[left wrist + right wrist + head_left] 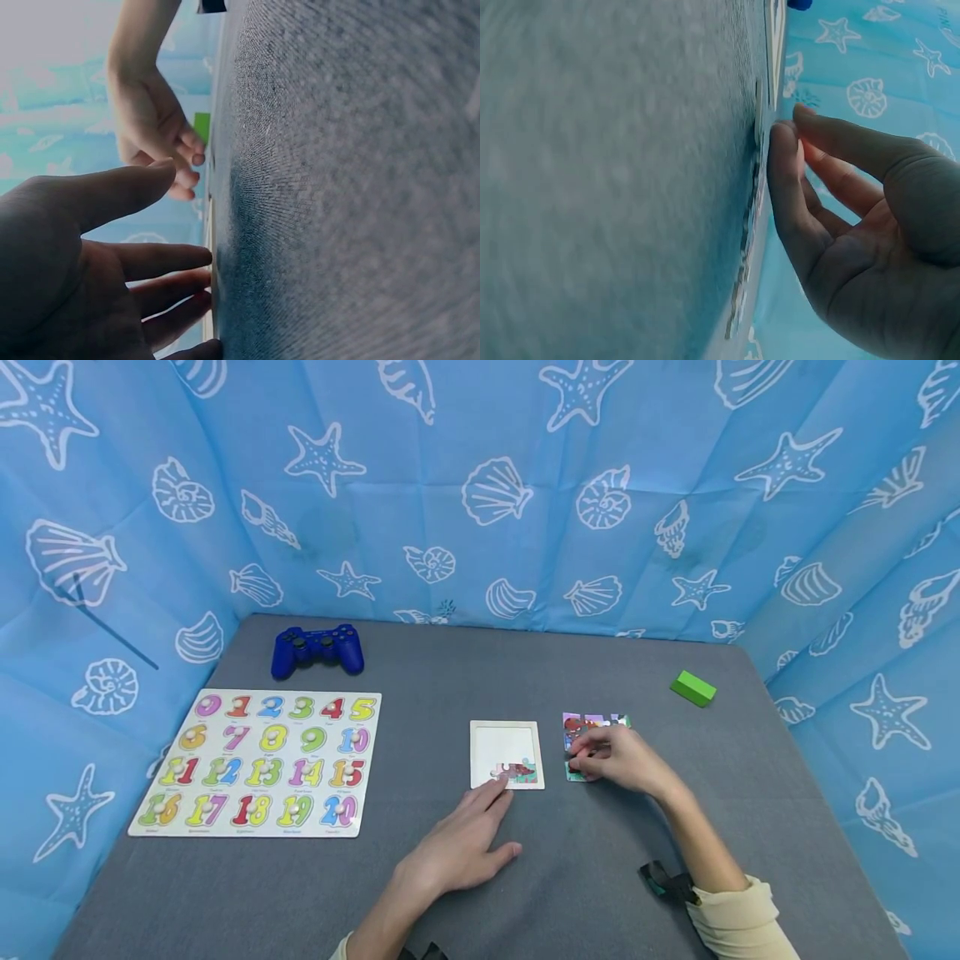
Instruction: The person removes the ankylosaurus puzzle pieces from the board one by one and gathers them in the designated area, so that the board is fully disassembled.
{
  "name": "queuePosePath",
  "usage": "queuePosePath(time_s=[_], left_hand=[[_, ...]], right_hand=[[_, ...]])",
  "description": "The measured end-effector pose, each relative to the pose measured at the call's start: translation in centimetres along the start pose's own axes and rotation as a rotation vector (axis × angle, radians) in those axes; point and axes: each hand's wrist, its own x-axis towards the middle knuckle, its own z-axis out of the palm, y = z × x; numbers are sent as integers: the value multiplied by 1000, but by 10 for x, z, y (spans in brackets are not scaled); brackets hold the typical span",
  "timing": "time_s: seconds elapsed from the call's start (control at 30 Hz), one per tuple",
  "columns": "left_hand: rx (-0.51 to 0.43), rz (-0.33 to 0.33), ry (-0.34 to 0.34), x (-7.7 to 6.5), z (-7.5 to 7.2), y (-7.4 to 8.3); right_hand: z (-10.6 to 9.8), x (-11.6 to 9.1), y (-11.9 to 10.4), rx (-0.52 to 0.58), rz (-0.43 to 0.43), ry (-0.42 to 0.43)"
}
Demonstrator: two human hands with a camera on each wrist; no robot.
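A small square puzzle tray (pixel 504 724) with a pale rim lies mid-table. Several joined jigsaw pieces (pixel 522 772) fill part of its lower right. My left hand (pixel 459 843) has its fingers extended, tips resting at the tray's near edge, thumb spread aside. To the tray's right lies a group of colourful jigsaw pieces (pixel 573 722), partly covered by my right hand (pixel 618 758). Its thumb and index fingertips (pixel 784 131) come close together just above the pieces in the right wrist view; I cannot tell whether a piece is between them.
A number peg board (pixel 255 764) takes up the table's left side, with a blue game controller (pixel 318 649) behind it. At the back right is a green block (pixel 693 688). Blue shell-print curtains (pixel 480 568) enclose the grey table (pixel 420 693) at its back and sides.
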Motion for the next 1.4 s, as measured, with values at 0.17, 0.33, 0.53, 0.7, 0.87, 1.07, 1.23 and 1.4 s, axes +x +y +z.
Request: queuePosePath(time_s=[0.17,0.33,0.53,0.7,0.87,1.07,1.23,1.4], left_hand=[[-12,10,10,1,-2,-2],[7,31,19,0,-3,-3],[79,90,47,-2,-4,3],[167,132,24,-1,-1,9],[207,137,-2,3,3,13],[194,83,-6,9,5,14],[159,36,-30,12,4,15],[120,-10,-61,13,5,17]], right_hand=[[6,4,-4,65,-15,-58],[11,9,-9,43,-52,-100],[21,20,-16,49,-98,-118],[30,32,-28,-8,-143,-156],[40,46,-40,-46,-172,-223],[51,58,-45,-101,-151,-253],[55,62,-46,-135,-117,-252],[57,64,-47,-166,-106,-256]])
